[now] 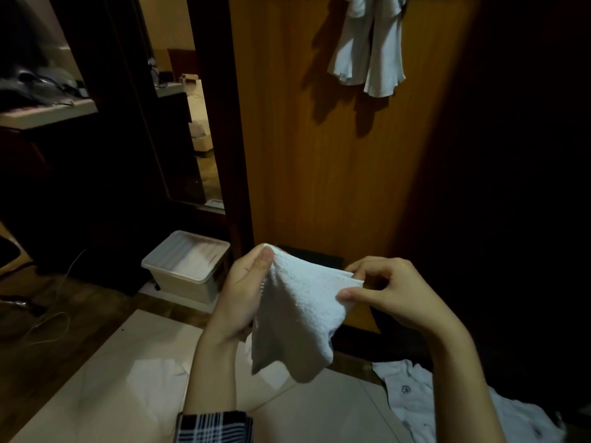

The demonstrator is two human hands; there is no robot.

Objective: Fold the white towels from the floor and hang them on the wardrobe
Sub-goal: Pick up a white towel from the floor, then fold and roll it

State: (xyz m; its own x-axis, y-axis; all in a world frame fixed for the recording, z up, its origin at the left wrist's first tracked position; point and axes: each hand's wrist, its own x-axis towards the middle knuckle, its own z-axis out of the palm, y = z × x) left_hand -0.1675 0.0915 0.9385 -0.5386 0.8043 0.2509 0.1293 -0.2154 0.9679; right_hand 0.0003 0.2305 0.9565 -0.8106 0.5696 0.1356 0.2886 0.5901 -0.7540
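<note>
A person's two hands hold one small white towel (299, 311) up in front of a wooden wardrobe door (339, 174). The left hand (244, 295) pinches one upper corner between thumb and curled fingers; the right hand (388, 290) pinches the opposite corner between thumb and forefinger. The top edge is drawn fairly level between the two grips and the rest hangs in a soft point, which looks like squaring the cloth up for a fold. High on the door, already-hung white towels (367, 49) drape down; they overlap, so their number cannot be told. On the floor at lower right lies one crumpled white cloth with a small dark emblem (412, 394), probably next in line. One lidded pale plastic box (187, 266) stands at the left of the door, on the floor (80, 298)
</note>
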